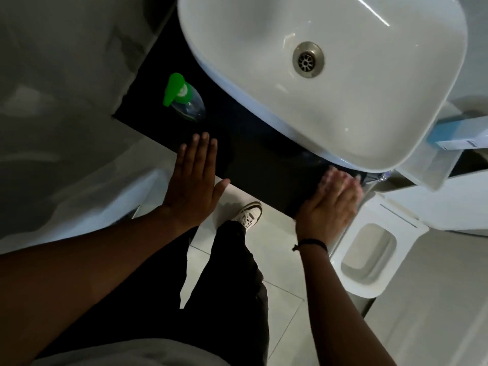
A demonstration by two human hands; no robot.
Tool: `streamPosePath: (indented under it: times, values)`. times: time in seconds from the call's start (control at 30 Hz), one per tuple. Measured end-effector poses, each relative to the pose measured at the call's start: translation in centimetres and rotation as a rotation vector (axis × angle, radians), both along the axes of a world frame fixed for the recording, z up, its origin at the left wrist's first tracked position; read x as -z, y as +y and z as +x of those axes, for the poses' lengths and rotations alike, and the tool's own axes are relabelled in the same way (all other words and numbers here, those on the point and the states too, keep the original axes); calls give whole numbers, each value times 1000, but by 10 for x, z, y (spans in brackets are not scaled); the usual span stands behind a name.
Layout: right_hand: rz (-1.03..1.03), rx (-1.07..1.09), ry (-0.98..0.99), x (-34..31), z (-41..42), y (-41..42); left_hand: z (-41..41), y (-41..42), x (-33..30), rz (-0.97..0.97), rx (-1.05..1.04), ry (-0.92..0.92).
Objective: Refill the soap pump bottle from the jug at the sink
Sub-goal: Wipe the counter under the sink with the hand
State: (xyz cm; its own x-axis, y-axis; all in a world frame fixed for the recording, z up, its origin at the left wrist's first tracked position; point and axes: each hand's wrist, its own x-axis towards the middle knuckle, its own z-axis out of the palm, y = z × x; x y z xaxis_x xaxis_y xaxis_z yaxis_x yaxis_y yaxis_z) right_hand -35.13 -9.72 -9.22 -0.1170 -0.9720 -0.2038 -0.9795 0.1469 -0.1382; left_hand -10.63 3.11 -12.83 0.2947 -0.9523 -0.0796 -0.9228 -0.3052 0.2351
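No text can be read; the label on the blue box point(459, 134) is too blurred.

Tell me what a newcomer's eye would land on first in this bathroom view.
First, the big white sink basin with its metal drain, filling the top of the view. Next, the bright green pump of the clear soap bottle on the black counter left of the basin. Then both hands, left and right, spread flat at the counter's near edge.

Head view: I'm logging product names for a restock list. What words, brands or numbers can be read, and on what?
No text can be read.
Soap pump bottle: no legible label.
Blue box right of the sink: white sticker with print, too small and blurred.
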Motion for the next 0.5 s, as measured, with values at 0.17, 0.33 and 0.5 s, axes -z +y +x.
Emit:
streamPosePath:
  times: [0.17, 0.33, 0.5]
  values:
    - [-20, 185, 10, 2, 65, 19, 7, 8, 0, 12, -123, 26]
    - [85, -218, -43, 2, 157, 45, 14, 7, 1, -4, -263, 28]
    - [124, -810, -12, 3, 118, 28, 18, 3, 0, -3, -264, 43]
